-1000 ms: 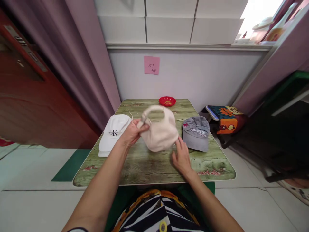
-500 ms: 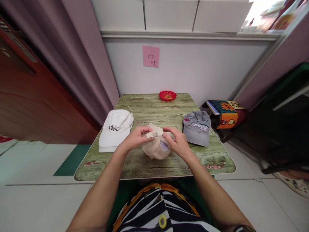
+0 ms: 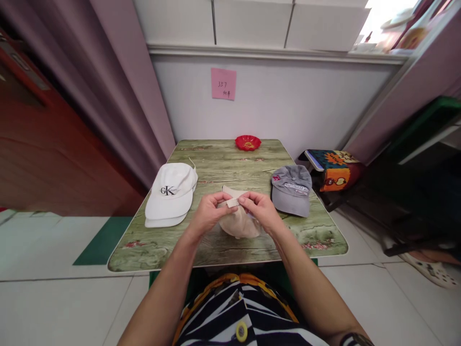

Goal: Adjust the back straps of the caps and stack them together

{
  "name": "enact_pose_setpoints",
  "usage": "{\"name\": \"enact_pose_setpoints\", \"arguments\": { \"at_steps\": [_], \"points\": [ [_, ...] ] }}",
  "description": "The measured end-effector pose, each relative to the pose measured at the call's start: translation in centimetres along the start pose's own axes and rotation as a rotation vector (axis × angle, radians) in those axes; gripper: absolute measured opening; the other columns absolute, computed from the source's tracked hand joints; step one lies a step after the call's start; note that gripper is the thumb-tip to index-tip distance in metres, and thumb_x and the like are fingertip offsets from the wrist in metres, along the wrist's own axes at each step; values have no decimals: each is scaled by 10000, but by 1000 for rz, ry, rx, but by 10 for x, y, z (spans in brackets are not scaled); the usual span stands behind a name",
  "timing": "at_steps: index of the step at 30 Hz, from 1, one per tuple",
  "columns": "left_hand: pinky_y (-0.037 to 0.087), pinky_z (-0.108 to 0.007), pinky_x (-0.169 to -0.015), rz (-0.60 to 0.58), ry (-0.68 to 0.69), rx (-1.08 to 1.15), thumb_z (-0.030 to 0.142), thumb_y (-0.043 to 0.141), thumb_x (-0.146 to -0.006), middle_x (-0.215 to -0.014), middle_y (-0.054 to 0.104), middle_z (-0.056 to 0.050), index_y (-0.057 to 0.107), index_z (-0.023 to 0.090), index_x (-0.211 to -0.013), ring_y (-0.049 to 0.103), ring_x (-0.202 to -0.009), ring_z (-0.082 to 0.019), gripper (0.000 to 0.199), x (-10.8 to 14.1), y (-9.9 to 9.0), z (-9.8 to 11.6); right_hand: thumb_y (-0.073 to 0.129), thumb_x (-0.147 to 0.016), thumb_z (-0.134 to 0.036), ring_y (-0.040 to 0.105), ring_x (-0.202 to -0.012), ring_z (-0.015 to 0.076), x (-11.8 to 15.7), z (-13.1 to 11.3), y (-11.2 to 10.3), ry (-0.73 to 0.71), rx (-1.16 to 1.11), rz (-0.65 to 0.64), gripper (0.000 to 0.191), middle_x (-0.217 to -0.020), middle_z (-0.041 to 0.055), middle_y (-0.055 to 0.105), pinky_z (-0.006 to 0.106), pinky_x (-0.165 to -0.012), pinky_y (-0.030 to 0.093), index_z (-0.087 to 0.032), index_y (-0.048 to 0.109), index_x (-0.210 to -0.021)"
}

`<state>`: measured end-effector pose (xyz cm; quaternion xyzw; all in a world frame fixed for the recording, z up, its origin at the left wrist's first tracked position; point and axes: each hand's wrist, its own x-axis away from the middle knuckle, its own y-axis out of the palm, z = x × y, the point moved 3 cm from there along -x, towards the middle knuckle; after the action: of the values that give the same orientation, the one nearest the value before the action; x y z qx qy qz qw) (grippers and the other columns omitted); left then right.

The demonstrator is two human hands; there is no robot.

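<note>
A beige baseball cap (image 3: 239, 226) is held over the near middle of the table, its back strap turned up toward me. My left hand (image 3: 212, 211) pinches the left part of the strap (image 3: 233, 203) between thumb and fingers. From the other side, my right hand (image 3: 260, 209) grips the strap's right part, the fingertips of both hands almost meeting. A white cap (image 3: 172, 194) with black letters lies to the left, apart from my hands. On the right rests a grey cap (image 3: 292, 191) with a stitched patch.
The wood-patterned table (image 3: 216, 166) stands against the wall. At its far edge sits a red scalloped dish (image 3: 248, 142). A pink note (image 3: 223, 83) is stuck on the wall. A stool with a colourful cover (image 3: 334, 168) stands right of the table.
My hands have come closer together on the strap. The opening at the back of the beige cap is now mostly covered by my right hand. The view has shifted slightly.
</note>
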<state>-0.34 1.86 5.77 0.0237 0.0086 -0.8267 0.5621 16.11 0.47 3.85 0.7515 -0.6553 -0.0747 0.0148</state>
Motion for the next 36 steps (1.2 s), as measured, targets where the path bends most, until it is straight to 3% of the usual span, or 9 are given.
{"name": "enact_pose_setpoints", "arguments": {
  "at_steps": [6,11,13,17,21,26,31,33,36],
  "points": [
    [384,-202,-623,-59,-104,162,323,798,-674,-703,657,-10,692,131,-780,529,-622,-99,244,1,-2,-3,786,-703,-457,353,-506,69,-6,8,4,129,-197,-133,330,-571,-45,510,222,-492,248,-167,630,-686],
    [319,-196,-530,23,-133,217,325,768,-680,-600,600,4,665,126,-696,464,-535,-81,225,2,1,-3,756,-721,-503,367,-485,71,-8,12,10,116,-176,-115,357,-542,-49,503,215,-476,285,-170,632,-688],
    [295,-197,-503,75,-134,177,333,768,-679,-579,586,9,658,126,-683,444,-510,-77,235,2,0,-3,737,-744,-499,444,-523,87,-8,10,10,48,-96,-75,332,-599,-32,564,217,-511,359,-175,666,-768],
    [334,-201,-521,133,-120,136,335,788,-661,-618,619,8,662,137,-726,483,-529,-94,244,2,-1,-3,782,-718,-438,624,-774,166,-5,-4,8,-189,257,56,373,-904,34,710,277,-701,483,-213,707,-1006],
    [390,-209,-579,138,-72,140,318,809,-640,-678,656,4,673,143,-755,539,-589,-109,250,0,1,-4,725,-789,-413,663,-834,198,-3,-19,9,-357,520,103,231,-915,43,743,307,-775,489,-224,723,-922],
    [415,-214,-621,115,-75,185,314,772,-691,-737,673,3,671,152,-797,560,-638,-116,219,0,7,-3,634,-861,-326,653,-779,186,2,-25,15,-441,733,169,167,-883,44,725,286,-742,482,-209,698,-961],
    [392,-203,-599,125,-35,200,345,757,-713,-684,607,23,630,155,-766,514,-621,-98,234,-1,14,1,419,-974,-242,645,-984,206,6,-21,28,-532,975,129,307,-1118,94,695,287,-843,463,-212,631,-1194],
    [382,-199,-583,131,-8,200,349,757,-716,-665,578,32,609,157,-737,487,-600,-89,243,-1,18,1,395,-979,-251,646,-957,214,5,-17,29,-520,1006,174,302,-1065,108,704,293,-830,459,-202,642,-1145],
    [370,-195,-560,166,5,236,352,744,-736,-656,563,41,594,165,-750,465,-572,-80,240,0,24,-2,411,-956,-265,646,-834,212,2,-13,26,-469,926,345,254,-909,100,710,298,-765,455,-198,649,-1011]
  ]
}}
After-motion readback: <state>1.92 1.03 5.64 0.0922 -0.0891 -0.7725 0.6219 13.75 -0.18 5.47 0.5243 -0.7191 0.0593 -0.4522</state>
